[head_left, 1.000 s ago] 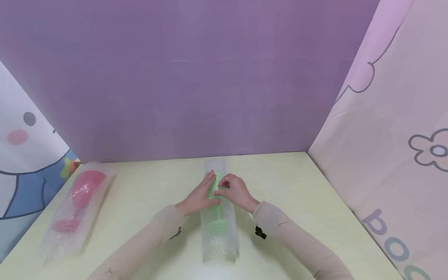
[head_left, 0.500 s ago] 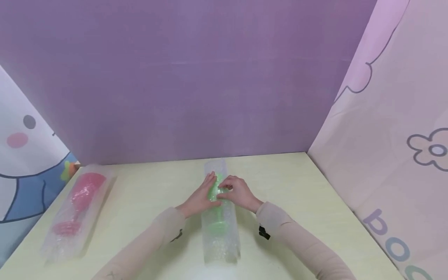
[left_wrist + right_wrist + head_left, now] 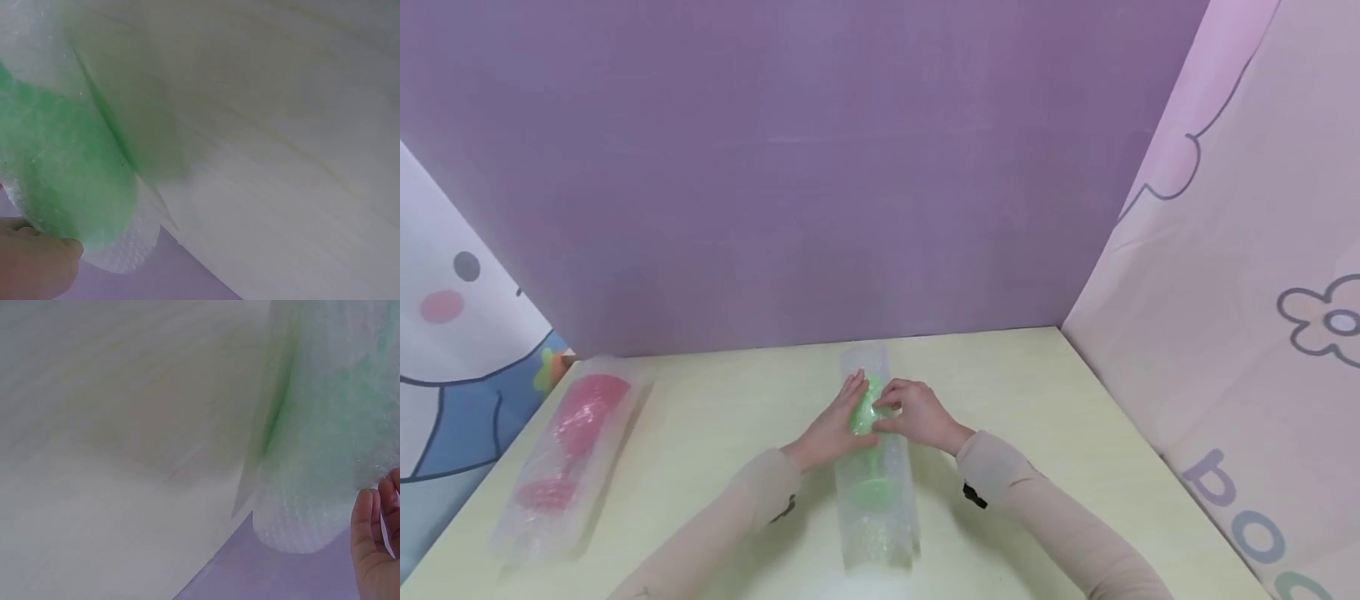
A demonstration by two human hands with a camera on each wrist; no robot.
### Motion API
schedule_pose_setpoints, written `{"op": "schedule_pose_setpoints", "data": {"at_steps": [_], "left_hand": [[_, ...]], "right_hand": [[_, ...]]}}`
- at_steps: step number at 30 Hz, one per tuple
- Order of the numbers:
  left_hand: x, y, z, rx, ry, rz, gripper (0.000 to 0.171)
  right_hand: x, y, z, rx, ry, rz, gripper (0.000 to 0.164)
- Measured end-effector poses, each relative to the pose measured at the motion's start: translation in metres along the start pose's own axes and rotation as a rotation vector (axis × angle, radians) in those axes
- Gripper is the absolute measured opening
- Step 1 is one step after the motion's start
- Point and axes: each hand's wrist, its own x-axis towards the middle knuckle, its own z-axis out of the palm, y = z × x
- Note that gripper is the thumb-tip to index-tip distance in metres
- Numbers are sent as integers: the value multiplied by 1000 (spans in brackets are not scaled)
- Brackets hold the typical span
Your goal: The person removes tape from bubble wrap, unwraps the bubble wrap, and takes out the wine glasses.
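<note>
A green goblet-shaped object [image 3: 867,410] lies lengthwise in clear bubble wrap [image 3: 874,540] at the middle of the table. My left hand [image 3: 830,427] rests along the left side of the wrapped bowl, fingers extended and thumb across it. On the right side, my right hand [image 3: 922,416] touches the wrap near the bowl, its fingers bent and its thumb stretched leftward. Whether those fingertips pinch an edge of the wrap is too small to tell. In the right wrist view, fingers [image 3: 362,519] meet the bubble wrap [image 3: 300,531]; the left wrist view shows a thumb or fingertip [image 3: 44,262] at its edge.
A pink goblet-shaped object [image 3: 580,417], also in bubble wrap, lies slanted at the table's left side. A purple panel [image 3: 820,167] stands behind the pale table [image 3: 1015,383]. Patterned sheets [image 3: 1210,275] flank it, with the right one close to the table's edge.
My right hand has shifted slightly to the right across the wrap. The left hand keeps nearly the same place, and the wrapped green object stays put; the view itself has tilted a little.
</note>
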Motion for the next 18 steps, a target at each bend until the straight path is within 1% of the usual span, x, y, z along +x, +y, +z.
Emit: {"op": "schedule_pose_setpoints", "data": {"at_steps": [2, 5, 8, 14, 18], "left_hand": [[1, 0, 0, 0, 3, 5, 93], [2, 0, 1, 9, 3, 0, 94], [2, 0, 1, -9, 12, 11, 93], [1, 3, 3, -17, 9, -14, 94], [2, 5, 3, -19, 6, -24, 94]], "right_hand": [[0, 1, -1, 3, 11, -10, 29], [0, 4, 0, 37, 26, -22, 26], [-1, 6, 1, 72, 35, -24, 24], [-4, 9, 2, 117, 45, -17, 22], [-5, 11, 1, 120, 55, -22, 21]]}}
